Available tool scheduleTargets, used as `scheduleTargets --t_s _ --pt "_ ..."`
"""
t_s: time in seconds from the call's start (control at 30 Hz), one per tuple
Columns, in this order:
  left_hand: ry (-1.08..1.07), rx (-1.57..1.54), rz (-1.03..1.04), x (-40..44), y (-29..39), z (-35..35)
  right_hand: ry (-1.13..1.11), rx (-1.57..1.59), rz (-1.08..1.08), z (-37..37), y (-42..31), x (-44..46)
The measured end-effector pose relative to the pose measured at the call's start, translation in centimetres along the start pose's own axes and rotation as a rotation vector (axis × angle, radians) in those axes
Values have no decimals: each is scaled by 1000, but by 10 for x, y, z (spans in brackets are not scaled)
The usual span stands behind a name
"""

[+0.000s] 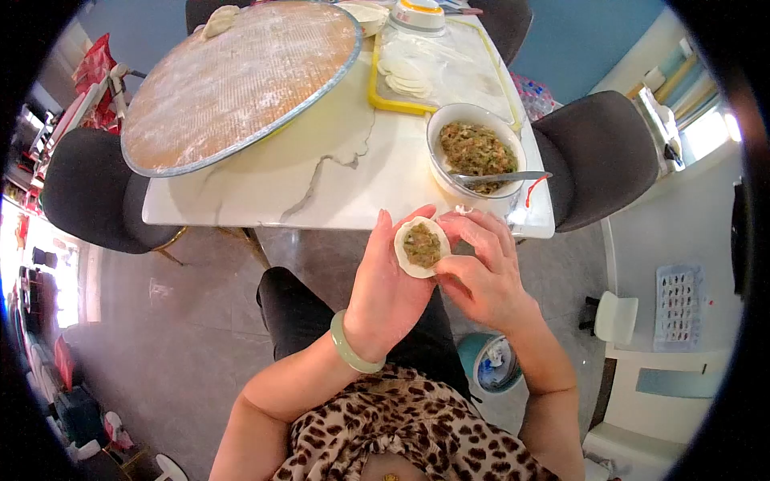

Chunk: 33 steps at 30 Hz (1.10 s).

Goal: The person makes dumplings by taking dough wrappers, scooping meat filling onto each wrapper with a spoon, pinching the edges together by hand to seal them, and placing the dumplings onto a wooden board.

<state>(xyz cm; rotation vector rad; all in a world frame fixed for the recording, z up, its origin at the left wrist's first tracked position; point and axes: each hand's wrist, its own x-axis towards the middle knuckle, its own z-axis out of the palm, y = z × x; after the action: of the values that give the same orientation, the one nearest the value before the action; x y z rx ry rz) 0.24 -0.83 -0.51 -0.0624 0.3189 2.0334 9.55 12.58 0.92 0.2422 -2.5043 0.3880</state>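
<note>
A round dumpling wrapper [403,261] lies unfolded on my left hand [391,276], with a mound of minced filling [422,244] in its middle. The left fingers cradle it from beneath. My right hand [485,272] pinches the wrapper's right edge between thumb and fingers. Just beyond the hands stands a white bowl [435,164] of the same-looking filling [473,152]. A metal utensil [505,176] with a red cord rests across the bowl's near side.
A large round floured tray [241,88] covers the table's left side, with a dough piece [220,22] at its far edge. Several wrappers [405,78] lie on a yellow-rimmed board [389,104]. Dark chairs [601,152] flank the white table [265,200]; a bin [473,353] stands below right.
</note>
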Motion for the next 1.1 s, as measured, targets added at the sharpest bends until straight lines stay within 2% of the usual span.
scheduleTargets --t_s 0.13,0.2,0.27,0.6,0.67,0.7,0.77,1.1 --pt "-74 27 4 -5 2 -3 25 7 -47 1 5 3" --pt "-107 51 -2 -8 4 -5 61 101 17 -1 5 3" --pt "-67 154 -118 -15 10 -3 63 88 40 -3 7 -2" --pt "-166 320 -224 -20 18 -14 21 102 -2 -6 4 -14" --pt "-295 561 -238 -25 25 -15 11 178 28 -10 0 -9" --pt "-294 561 -238 -29 28 -10 2 253 63 -13 -3 -6" --pt "-278 819 -216 -38 35 3 -3 304 67 -17 -11 1" --pt "-362 1229 -119 -45 48 16 -55 362 15 -19 -21 23"
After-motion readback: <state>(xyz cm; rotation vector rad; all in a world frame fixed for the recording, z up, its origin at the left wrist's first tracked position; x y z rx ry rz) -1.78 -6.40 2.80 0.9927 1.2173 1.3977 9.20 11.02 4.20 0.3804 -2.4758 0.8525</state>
